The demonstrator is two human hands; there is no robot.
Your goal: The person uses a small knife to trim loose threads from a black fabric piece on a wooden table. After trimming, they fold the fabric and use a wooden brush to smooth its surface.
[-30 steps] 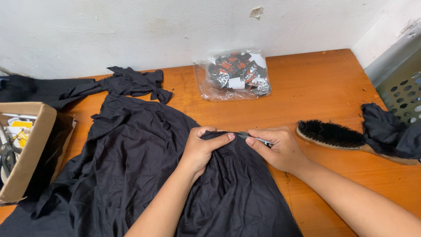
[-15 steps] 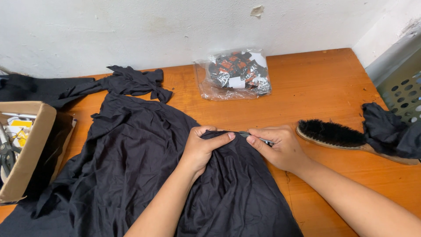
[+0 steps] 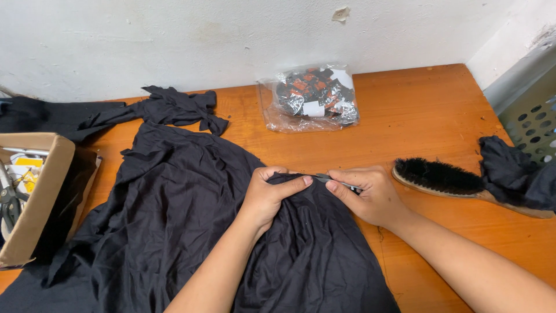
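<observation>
Orange-brown wooden desk [image 3: 417, 110] pushed up against a scuffed white wall, and pretty much the whole left half of it is covered by a crumpled black garment [image 3: 174, 220]. Both hands are working the same spot on its edge, about the middle of the desk. Left hand [image 3: 267, 194] has its grip closed on a bunched fold of the fabric, thumb on top and fingers curled under. Right hand [image 3: 370, 194] is just beside it, grip pinched shut on a small slim dark tool [image 3: 333, 181] that points at the fold; can't really tell what the tool is, it's mostly hidden by the fingers. The two thumbs are nearly touching. Moving outward, just to the right of the right hand there's a wooden brush with black bristles [image 3: 443, 177] lying flat, and a wad of black cloth [image 3: 512, 177] sits over its handle end. Behind the hands, near the wall, is a clear plastic bag [image 3: 310, 98] stuffed with small dark and orange packets. Off at the left edge there's an open cardboard box [image 3: 35, 197] with some odds and ends in it, and a grey perforated bin [image 3: 530, 116] pokes in at the far right.
</observation>
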